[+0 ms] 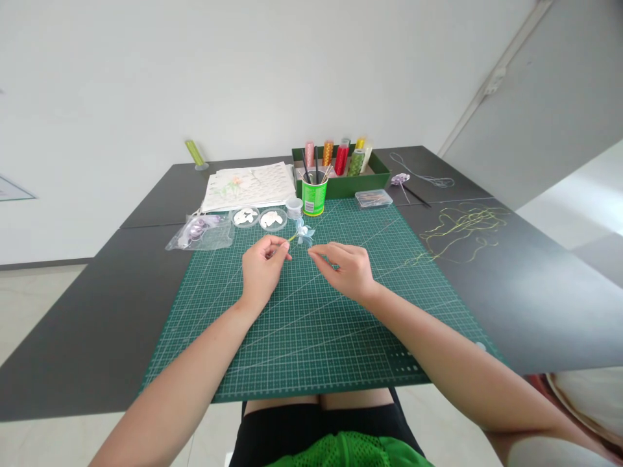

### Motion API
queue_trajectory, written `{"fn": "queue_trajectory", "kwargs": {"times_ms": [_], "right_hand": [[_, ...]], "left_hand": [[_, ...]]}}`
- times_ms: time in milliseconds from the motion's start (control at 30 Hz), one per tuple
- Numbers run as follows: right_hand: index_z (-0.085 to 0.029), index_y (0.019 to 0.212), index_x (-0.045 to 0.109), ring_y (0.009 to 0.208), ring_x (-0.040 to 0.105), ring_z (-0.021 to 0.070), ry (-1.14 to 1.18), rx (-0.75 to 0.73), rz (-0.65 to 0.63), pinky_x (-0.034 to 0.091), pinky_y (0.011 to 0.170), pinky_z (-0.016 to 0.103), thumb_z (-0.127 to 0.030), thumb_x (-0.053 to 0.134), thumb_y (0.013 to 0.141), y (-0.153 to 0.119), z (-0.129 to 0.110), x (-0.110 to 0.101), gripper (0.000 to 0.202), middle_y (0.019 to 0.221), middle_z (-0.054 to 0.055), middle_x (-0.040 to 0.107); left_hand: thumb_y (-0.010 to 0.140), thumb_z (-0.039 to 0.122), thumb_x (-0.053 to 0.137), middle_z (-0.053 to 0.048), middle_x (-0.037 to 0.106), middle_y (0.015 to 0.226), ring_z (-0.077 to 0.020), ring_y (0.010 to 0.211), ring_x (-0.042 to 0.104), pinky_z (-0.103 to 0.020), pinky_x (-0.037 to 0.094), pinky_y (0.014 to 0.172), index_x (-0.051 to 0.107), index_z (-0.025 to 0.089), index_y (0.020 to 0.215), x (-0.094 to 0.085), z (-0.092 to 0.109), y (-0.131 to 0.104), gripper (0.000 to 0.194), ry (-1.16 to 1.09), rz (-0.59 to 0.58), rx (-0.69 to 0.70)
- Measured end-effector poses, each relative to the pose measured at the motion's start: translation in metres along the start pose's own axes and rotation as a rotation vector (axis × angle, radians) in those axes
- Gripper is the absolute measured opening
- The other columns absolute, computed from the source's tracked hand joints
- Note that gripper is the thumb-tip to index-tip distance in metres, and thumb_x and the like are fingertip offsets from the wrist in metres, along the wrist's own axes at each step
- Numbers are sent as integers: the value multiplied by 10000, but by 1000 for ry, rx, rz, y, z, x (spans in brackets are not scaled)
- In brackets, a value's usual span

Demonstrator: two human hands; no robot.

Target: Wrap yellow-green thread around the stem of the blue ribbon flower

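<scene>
A light blue artificial flower with a thin yellow-green stem points up and right over the mat. Its stem is pinched between the thumb and fingers of my left hand. Just right of the blossom and apart from it, my right hand is closed in a pinch; anything between its fingertips is too fine to make out. Both hands are above the green cutting mat. Beyond them, two shallow round dishes hold white petal-shaped pieces, with a small round container beside them.
A green can holds dark sticks in front of a green box of thread spools. Patterned sheets and a plastic bag lie left. At right are a clear case, a lilac flower and loose yellow-green threads.
</scene>
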State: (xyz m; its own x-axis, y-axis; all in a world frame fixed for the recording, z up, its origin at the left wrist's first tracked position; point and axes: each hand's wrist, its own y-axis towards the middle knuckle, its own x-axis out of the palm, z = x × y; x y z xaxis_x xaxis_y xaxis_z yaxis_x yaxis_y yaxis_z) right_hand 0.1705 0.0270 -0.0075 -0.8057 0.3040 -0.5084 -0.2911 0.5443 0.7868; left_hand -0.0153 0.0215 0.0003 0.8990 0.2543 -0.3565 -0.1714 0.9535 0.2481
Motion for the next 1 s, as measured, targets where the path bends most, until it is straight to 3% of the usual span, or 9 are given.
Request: {"fn": "queue_trajectory", "kwargs": {"times_ms": [100, 167, 267, 433, 667, 833, 1000], "right_hand": [[-177, 904, 769, 511, 546, 84, -135, -122, -41, 396, 520, 226, -240, 548, 994, 4, 6, -10, 248, 591, -4, 669], [-199, 903, 779, 509, 517, 90, -160, -112, -119, 385, 528, 239, -273, 533, 1003, 7, 8, -16, 275, 570, -4, 641], [-236, 887, 788, 548, 503, 114, -122, 17, -218, 399, 571, 266, -352, 522, 1003, 11, 10, -22, 313, 609, 18, 641], [-233, 869, 790, 586, 486, 140, 17, 205, -223, 403, 607, 298, -466, 533, 975, 13, 19, -25, 363, 642, 44, 627], [-225, 844, 799, 639, 531, 131, 90, 232, -215, 386, 621, 276, -409, 604, 941, 8, 41, -13, 285, 715, 35, 655], [-186, 790, 794, 573, 456, 103, 264, 380, -244, 355, 598, 273, -421, 704, 857, 7, 54, -7, 260, 661, 5, 635], [-173, 771, 797, 504, 289, 81, 335, 558, -310, 270, 544, 269, -512, 738, 781, 8, 60, -6, 344, 487, -66, 419]], "left_hand": [[855, 310, 629, 46, 621, 550, -125, 497, 514, -255, 380, 554, 708, 211, 785, -1, 0, 0, 145, 118, -69, 8], [847, 289, 622, 57, 565, 514, -119, 477, 480, -250, 341, 527, 709, 217, 760, 0, 1, -1, 143, 175, -122, 44], [835, 264, 623, 62, 514, 495, -117, 463, 451, -248, 310, 506, 710, 225, 735, 2, 2, -5, 138, 222, -224, 107], [842, 254, 637, 46, 581, 569, -136, 526, 511, -259, 368, 544, 708, 235, 733, 8, 3, -11, 131, 205, -409, 172], [817, 209, 686, 2, 703, 718, -192, 710, 621, -305, 455, 666, 711, 246, 712, 10, 3, -14, 114, 178, -486, 262], [821, 223, 679, -1, 701, 745, -191, 750, 627, -299, 455, 672, 706, 238, 719, 8, 1, -12, 106, 159, -517, 260], [831, 250, 667, -6, 702, 768, -187, 756, 625, -301, 460, 677, 707, 235, 731, 7, 0, -11, 109, 122, -536, 248]]}}
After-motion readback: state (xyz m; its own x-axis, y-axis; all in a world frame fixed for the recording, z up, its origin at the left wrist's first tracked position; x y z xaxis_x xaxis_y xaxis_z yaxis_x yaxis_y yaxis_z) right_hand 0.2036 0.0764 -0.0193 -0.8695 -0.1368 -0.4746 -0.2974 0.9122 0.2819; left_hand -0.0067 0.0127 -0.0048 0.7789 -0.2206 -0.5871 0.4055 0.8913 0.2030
